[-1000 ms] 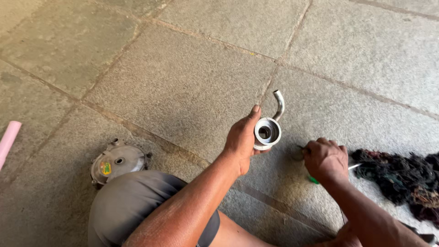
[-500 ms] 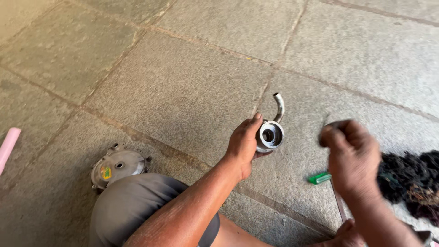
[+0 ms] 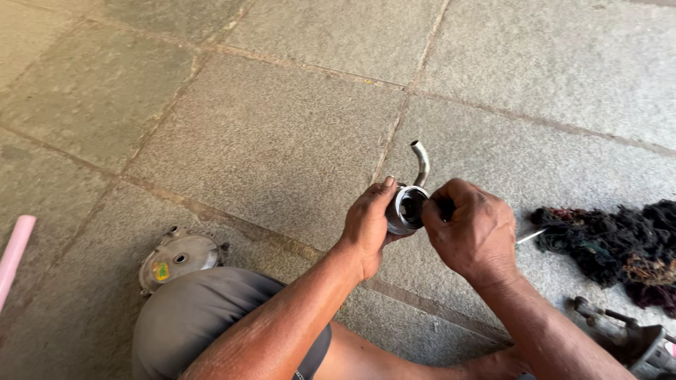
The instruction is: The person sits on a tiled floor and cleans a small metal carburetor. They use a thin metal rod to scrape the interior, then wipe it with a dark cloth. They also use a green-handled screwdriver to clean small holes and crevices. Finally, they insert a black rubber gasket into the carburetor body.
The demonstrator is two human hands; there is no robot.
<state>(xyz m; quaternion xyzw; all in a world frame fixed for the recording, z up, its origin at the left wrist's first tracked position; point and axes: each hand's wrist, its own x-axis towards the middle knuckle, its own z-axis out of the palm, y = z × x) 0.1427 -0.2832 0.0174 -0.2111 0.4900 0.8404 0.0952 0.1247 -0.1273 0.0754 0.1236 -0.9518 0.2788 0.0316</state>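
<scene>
My left hand [image 3: 366,229] grips a small round metal housing [image 3: 405,209] with a curved metal tube [image 3: 421,162] rising from its top. The housing's open face points toward my right hand [image 3: 468,232]. That hand is closed against the opening and holds a thin metal tool, whose slim end [image 3: 531,236] sticks out to the right of the fist. The tool's working end is hidden between hand and housing. Both hands are above the stone floor, in front of my knee.
A round metal cover [image 3: 179,257] with a small sticker lies on the floor by my grey-clad knee [image 3: 211,317]. A pile of dark rags [image 3: 620,243] sits at the right, with a metal part [image 3: 627,334] below it. A pink object [image 3: 14,253] pokes in at the left edge.
My right hand picked up the thin tool from the floor by the rags, lifted it, and has come left against the housing's opening. The left hand has kept hold of the housing.
</scene>
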